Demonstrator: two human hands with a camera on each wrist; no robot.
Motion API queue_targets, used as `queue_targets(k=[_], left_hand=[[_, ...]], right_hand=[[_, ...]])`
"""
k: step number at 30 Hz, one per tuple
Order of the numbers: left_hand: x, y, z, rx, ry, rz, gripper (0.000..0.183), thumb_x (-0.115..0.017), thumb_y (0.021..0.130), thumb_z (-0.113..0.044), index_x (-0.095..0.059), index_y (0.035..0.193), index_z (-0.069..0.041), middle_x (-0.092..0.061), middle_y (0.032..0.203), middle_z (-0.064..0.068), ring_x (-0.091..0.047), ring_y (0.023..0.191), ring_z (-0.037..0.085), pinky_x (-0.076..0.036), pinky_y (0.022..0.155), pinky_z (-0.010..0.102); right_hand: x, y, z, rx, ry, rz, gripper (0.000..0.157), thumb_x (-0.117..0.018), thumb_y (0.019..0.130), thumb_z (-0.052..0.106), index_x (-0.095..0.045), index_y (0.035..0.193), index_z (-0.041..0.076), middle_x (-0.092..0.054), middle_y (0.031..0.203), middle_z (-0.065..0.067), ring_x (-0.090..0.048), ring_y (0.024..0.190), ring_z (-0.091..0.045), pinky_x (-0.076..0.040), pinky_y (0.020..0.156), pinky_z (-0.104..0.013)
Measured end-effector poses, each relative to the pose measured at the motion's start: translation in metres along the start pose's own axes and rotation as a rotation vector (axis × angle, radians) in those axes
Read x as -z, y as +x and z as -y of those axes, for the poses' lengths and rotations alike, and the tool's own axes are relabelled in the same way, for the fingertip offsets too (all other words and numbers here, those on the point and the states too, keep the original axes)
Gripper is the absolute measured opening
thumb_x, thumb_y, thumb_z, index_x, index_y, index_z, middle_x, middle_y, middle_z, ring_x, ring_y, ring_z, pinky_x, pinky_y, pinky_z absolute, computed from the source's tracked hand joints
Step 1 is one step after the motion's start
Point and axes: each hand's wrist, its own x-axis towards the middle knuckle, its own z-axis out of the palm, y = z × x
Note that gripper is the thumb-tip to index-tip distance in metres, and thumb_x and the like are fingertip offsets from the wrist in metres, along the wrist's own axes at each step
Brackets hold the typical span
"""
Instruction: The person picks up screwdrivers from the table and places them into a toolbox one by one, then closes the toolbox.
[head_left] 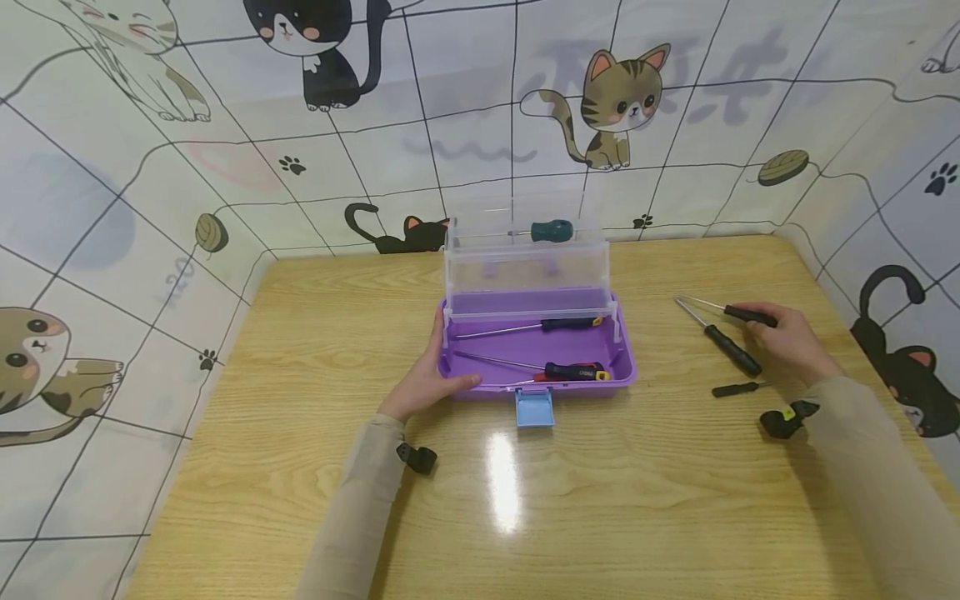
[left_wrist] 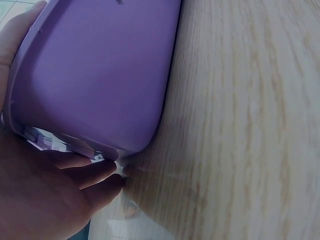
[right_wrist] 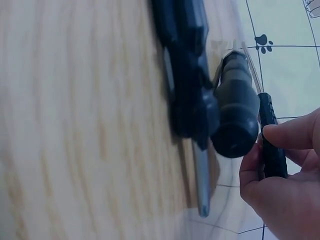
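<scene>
My left hand (head_left: 423,383) holds a purple toolbox (head_left: 628,367) at its left end, thumb over the front rim; its fingers (left_wrist: 95,175) reach round the box's end in the left wrist view. With my right hand (head_left: 795,343) I pinch a black-handled screwdriver (head_left: 750,316) by its handle, its shaft pointing left. A thicker black screwdriver (head_left: 731,348) lies beside it, and a small black screwdriver (head_left: 735,389) lies nearer me. Inside the open box are a screwdriver (head_left: 567,323) with a black and yellow handle and another (head_left: 573,372) near the front, partly covering something red.
The clear lid (head_left: 525,267) stands raised at the back, with a green-handled screwdriver (head_left: 552,231) on it. A light blue latch (head_left: 534,410) hangs off the box front. Behind the wooden table (head_left: 315,358) is a cat-patterned backdrop (head_left: 465,142).
</scene>
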Motion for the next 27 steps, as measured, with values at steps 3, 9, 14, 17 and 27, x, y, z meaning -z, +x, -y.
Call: queue_targets(k=[3, 9, 14, 17, 27], left_hand=[[0.000, 0.000, 0.000, 0.000, -0.003, 0.000, 0.122, -0.077, 0.080, -0.007, 0.019, 0.151, -0.027, 0.013, 0.159, 0.010, 0.001, 0.145, 0.028, -0.007, 0.115, 0.047], [0.000, 0.000, -0.001, 0.004, 0.001, -0.001, 0.121, -0.077, 0.080, -0.008, 0.020, 0.151, -0.027, 0.013, 0.159, 0.009, 0.002, 0.145, 0.028, -0.006, 0.115, 0.047], [0.000, -0.001, -0.001, 0.012, 0.009, -0.006, 0.121, -0.077, 0.080, -0.009, 0.020, 0.151, -0.026, 0.013, 0.159, 0.010, 0.002, 0.145, 0.028, -0.006, 0.115, 0.047], [0.000, -0.001, 0.000, 0.021, 0.013, -0.006, 0.121, -0.077, 0.081, -0.010, 0.020, 0.151, -0.027, 0.014, 0.159, 0.009, 0.002, 0.145, 0.028, -0.006, 0.115, 0.046], [0.000, 0.000, 0.001, -0.004, -0.001, -0.004, 0.121, -0.077, 0.080, -0.008, 0.018, 0.152, -0.029, 0.012, 0.160, 0.009, 0.001, 0.145, 0.028, -0.006, 0.115, 0.047]], right_hand=[[0.000, 0.000, 0.004, -0.011, 0.005, 0.011, 0.044, -0.036, 0.104, 0.016, -0.040, 0.142, -0.007, -0.040, 0.137, -0.033, -0.042, 0.106, -0.026, -0.034, 0.066, -0.023], [-0.002, -0.001, 0.013, -0.030, 0.020, 0.017, 0.047, -0.038, 0.103, 0.020, -0.038, 0.145, -0.003, -0.040, 0.137, -0.031, -0.042, 0.106, -0.031, -0.035, 0.069, -0.019], [-0.003, -0.002, 0.022, 0.017, 0.037, 0.000, 0.044, -0.039, 0.103, 0.019, -0.042, 0.142, -0.003, -0.042, 0.134, -0.029, -0.043, 0.075, -0.018, -0.036, 0.054, -0.027], [-0.005, -0.003, 0.029, 0.030, 0.036, -0.002, 0.044, -0.039, 0.104, 0.020, -0.043, 0.141, -0.002, -0.043, 0.133, -0.028, -0.044, 0.078, -0.018, -0.036, 0.056, -0.025], [-0.017, -0.006, 0.054, 0.093, 0.064, 0.017, 0.047, -0.042, 0.104, 0.023, -0.041, 0.141, -0.005, -0.037, 0.140, -0.034, -0.041, 0.109, -0.031, -0.036, 0.070, -0.014]])
